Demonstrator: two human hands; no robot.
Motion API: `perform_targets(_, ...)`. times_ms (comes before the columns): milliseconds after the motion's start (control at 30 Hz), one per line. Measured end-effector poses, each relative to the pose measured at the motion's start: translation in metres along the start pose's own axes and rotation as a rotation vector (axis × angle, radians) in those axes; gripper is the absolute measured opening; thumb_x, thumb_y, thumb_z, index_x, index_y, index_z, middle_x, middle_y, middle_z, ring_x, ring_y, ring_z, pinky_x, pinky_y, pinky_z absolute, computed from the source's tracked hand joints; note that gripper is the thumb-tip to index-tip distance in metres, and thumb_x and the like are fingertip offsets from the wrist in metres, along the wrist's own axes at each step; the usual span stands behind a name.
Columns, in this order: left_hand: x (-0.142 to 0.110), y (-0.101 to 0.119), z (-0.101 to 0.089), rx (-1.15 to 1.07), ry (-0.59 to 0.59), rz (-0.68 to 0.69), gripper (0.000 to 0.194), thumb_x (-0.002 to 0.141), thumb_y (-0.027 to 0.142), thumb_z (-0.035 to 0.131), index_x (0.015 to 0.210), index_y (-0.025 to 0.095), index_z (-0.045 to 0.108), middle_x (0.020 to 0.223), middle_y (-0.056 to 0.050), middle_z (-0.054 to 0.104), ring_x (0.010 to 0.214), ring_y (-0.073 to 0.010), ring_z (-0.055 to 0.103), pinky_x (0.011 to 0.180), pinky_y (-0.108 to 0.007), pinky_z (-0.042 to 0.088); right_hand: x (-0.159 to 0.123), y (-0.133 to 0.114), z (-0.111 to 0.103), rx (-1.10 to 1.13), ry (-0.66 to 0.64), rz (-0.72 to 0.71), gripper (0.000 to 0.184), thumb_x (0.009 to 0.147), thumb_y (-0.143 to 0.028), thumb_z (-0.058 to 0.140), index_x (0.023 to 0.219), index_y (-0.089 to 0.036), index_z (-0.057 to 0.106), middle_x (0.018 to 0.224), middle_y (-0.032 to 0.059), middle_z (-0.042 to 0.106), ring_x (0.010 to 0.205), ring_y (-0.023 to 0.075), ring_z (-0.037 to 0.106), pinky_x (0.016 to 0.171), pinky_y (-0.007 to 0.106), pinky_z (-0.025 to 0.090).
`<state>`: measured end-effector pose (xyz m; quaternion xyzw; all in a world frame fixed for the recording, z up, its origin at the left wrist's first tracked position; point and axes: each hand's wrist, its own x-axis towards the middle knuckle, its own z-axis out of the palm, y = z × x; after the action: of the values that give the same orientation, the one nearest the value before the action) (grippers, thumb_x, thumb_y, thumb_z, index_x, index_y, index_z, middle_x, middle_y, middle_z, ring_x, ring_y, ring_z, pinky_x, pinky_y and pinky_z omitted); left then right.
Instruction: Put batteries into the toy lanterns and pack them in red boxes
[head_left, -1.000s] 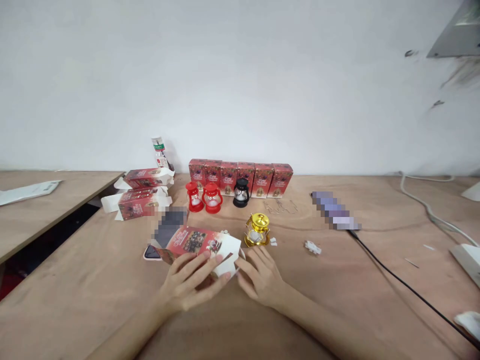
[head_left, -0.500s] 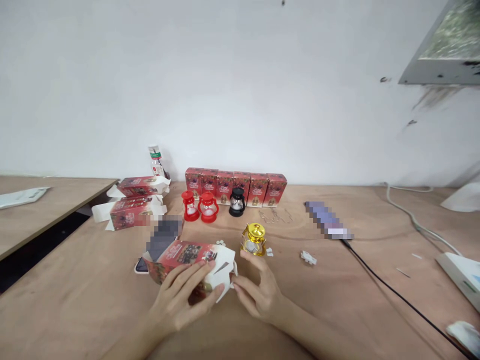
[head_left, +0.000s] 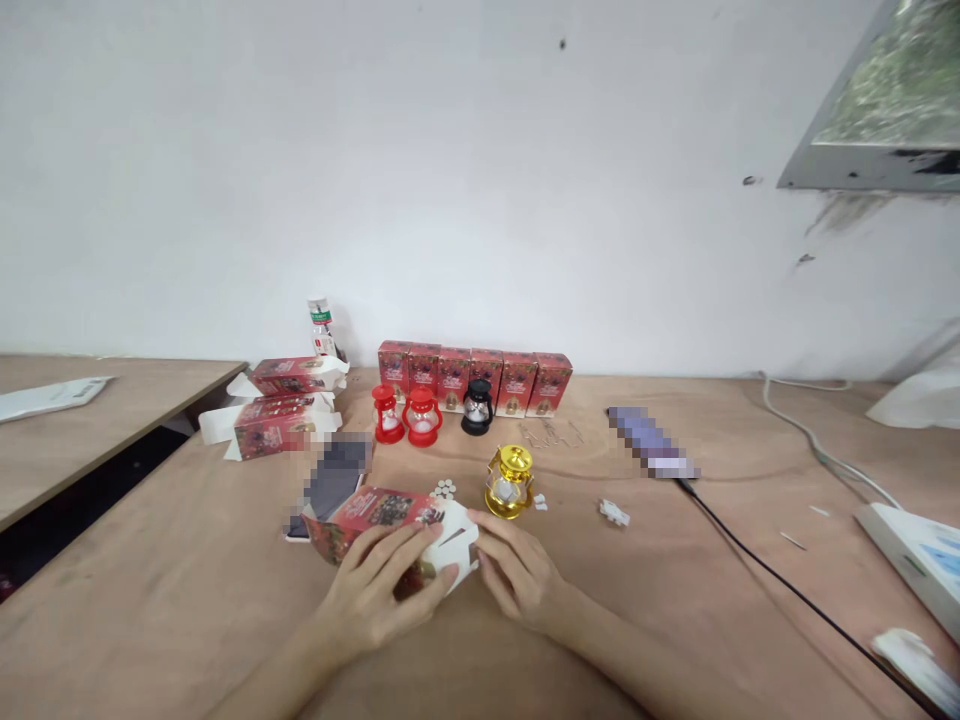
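Note:
A red printed carton (head_left: pixel 379 512) with white end flaps lies on its side on the wooden table (head_left: pixel 675 600). My left hand (head_left: pixel 382 585) grips its near side, fingers wrapped over it. My right hand (head_left: pixel 521 575) has its fingertips pressed on the white flaps at the carton's right end. A small gold lantern (head_left: pixel 510 482) stands just beyond my right hand. A few small white discs (head_left: pixel 444 489) lie behind the carton.
A row of several upright red cartons (head_left: pixel 472 377) lines the wall, with two red lanterns (head_left: pixel 409 415) and a black lantern (head_left: pixel 476 407) before it. Two opened cartons (head_left: pixel 281 405) and a bottle (head_left: pixel 322 325) sit left. A black cable (head_left: pixel 787 585) crosses the right side.
The view has shifted slightly. Both hands stay on the carton; my right fingers have closed in on the white end flaps, folding them against the carton.

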<state>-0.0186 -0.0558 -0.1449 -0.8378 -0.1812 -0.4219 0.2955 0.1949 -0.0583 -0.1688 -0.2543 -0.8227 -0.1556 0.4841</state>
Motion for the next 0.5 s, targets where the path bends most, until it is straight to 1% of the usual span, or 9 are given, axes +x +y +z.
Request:
perform_targets(67, 0.0002, 0.0005, 0.0000, -0.005, -0.003, 0.006, 0.021, 0.079, 0.014, 0.060, 0.096, 0.025, 0.065, 0.102, -0.007, 0.066, 0.097, -0.0180, 0.057, 0.088, -0.034, 0.041, -0.0023, -0.0003, 0.0010, 0.013, -0.003, 0.037, 0.030, 0.085, -0.003, 0.044, 0.112, -0.009, 0.055, 0.104, 0.0168, 0.067, 0.096, 0.0178, 0.065, 0.077, 0.024, 0.056)
perform_targets(167, -0.0032, 0.0008, 0.0001, -0.026, -0.017, 0.033, 0.024, 0.077, 0.015, 0.064, 0.099, 0.025, 0.065, 0.104, -0.007, 0.066, 0.100, -0.0190, 0.057, 0.090, -0.034, 0.041, -0.0046, 0.0002, 0.0027, 0.052, 0.025, 0.079, 0.033, 0.086, -0.003, 0.042, 0.116, -0.011, 0.053, 0.104, 0.0161, 0.066, 0.098, 0.0176, 0.065, 0.080, 0.025, 0.056)
perform_targets(267, -0.0057, 0.0013, 0.0007, -0.037, -0.020, 0.056, 0.028, 0.075, 0.017, 0.068, 0.101, 0.026, 0.065, 0.105, -0.007, 0.066, 0.102, -0.0197, 0.057, 0.091, -0.034, 0.041, -0.0047, 0.0006, 0.0032, 0.082, 0.062, 0.098, 0.035, 0.085, -0.002, 0.042, 0.117, -0.013, 0.052, 0.102, 0.0141, 0.065, 0.098, 0.0166, 0.065, 0.081, 0.024, 0.056)
perform_targets(333, -0.0047, 0.0020, 0.0011, -0.040, -0.008, 0.056, 0.027, 0.075, 0.018, 0.070, 0.099, 0.027, 0.066, 0.104, -0.007, 0.066, 0.101, -0.0190, 0.057, 0.091, -0.033, 0.041, -0.0039, 0.0004, 0.0029, 0.083, 0.083, 0.110, 0.036, 0.084, -0.001, 0.042, 0.116, -0.014, 0.053, 0.100, 0.0133, 0.065, 0.096, 0.0164, 0.065, 0.080, 0.024, 0.056)
perform_targets(500, -0.0002, 0.0037, 0.0013, -0.036, 0.014, 0.052, 0.026, 0.075, 0.018, 0.071, 0.098, 0.028, 0.066, 0.102, -0.005, 0.067, 0.100, -0.0176, 0.058, 0.091, -0.032, 0.042, -0.0040, -0.0004, 0.0017, 0.076, 0.096, 0.113, 0.037, 0.082, -0.002, 0.044, 0.116, -0.015, 0.052, 0.098, 0.0114, 0.063, 0.092, 0.0170, 0.064, 0.077, 0.026, 0.057)
